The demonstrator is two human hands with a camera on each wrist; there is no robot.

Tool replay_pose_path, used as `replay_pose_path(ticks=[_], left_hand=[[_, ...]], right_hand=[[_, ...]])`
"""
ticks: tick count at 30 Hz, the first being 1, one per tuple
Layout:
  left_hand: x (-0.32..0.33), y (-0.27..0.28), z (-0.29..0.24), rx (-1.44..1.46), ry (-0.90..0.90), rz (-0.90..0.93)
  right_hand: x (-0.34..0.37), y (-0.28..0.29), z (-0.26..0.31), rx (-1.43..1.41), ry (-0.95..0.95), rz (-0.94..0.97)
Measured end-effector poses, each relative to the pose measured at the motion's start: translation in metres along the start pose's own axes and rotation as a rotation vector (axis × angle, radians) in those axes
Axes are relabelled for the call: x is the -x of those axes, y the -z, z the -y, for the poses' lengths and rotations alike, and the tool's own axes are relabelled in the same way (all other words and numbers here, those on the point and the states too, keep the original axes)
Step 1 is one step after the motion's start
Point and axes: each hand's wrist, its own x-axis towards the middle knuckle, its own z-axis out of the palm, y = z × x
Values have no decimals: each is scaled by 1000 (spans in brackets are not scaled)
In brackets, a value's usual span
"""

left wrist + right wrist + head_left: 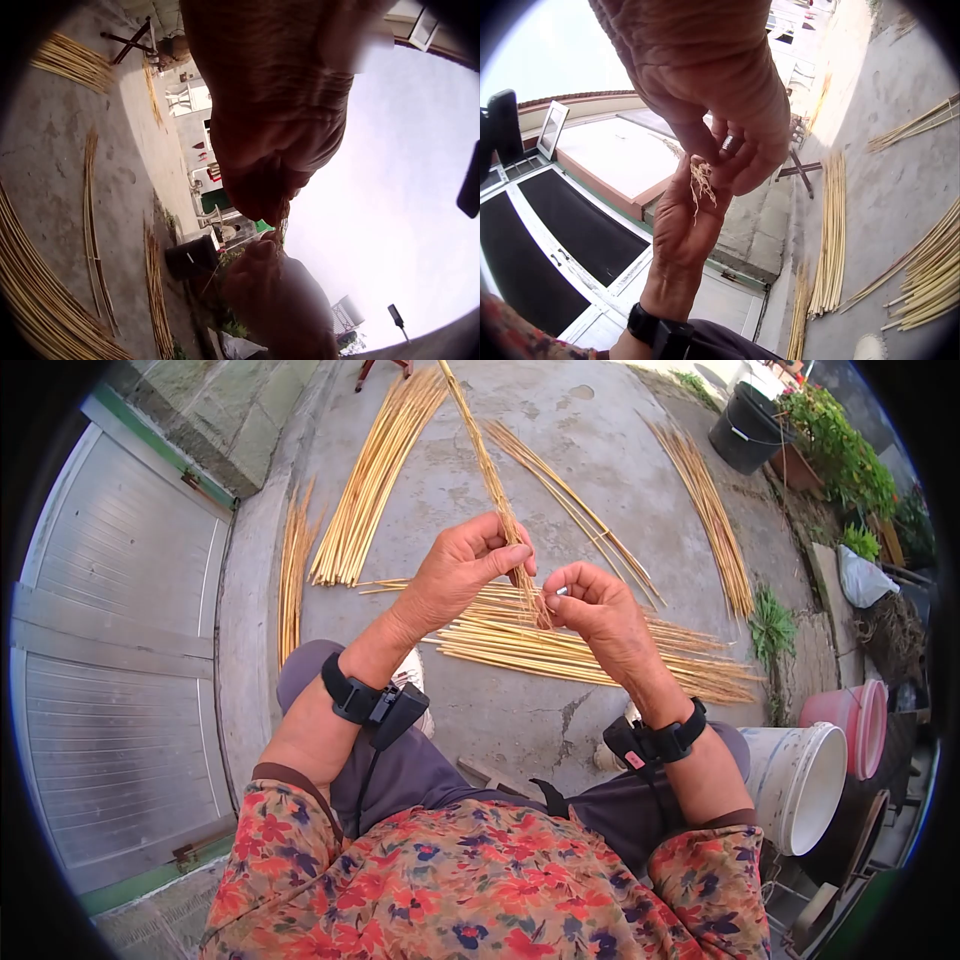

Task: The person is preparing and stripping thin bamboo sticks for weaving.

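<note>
A long dried straw stalk (480,455) with a feathery, fibrous end (530,598) runs from the top of the head view down between the hands. My left hand (462,572) grips it just above the loose fibres, thumb lying across the front. Close by on the right, my right hand (605,618) pinches the fibre tips between thumb and fingers; a ring (733,142) is on one finger. In the right wrist view, pale frayed strands (702,180) hang between the two hands. Below the hands lies a bundle of similar stalks (540,652) on the concrete.
More stalk bundles lie around: a thick one (375,490) at left, a thin one (292,575) by the door (120,630), a few stalks (580,505) ahead, and another bundle (715,525) at right. Buckets, one white (790,785) and one pink (840,725), stand at my right.
</note>
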Motion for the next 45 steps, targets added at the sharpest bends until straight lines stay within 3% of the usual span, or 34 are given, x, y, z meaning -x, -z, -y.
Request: replay_pose_path(ticks=[16,29,35,38,41,43,45], left_hand=[[3,3,-3,37,63,14],[1,-1,-1,19,2,-16],[1,4,0,37,-49,-60],[1,13,-9,64,-50,-131],[3,19,-11,23,-27,-133],[4,22,-11,-21,2,-152],[5,22,-8,-14,9,-147]], right_hand=[[-2,1,-3,-39,-7,44],[-2,0,0,-59,-6,-2],[-2,7,-11,84,11,-51],[1,10,-8,272,-91,-12],[17,-2,2,765,-347,404],[23,0,-14,913,-101,387],[17,5,-8,643,-190,50]])
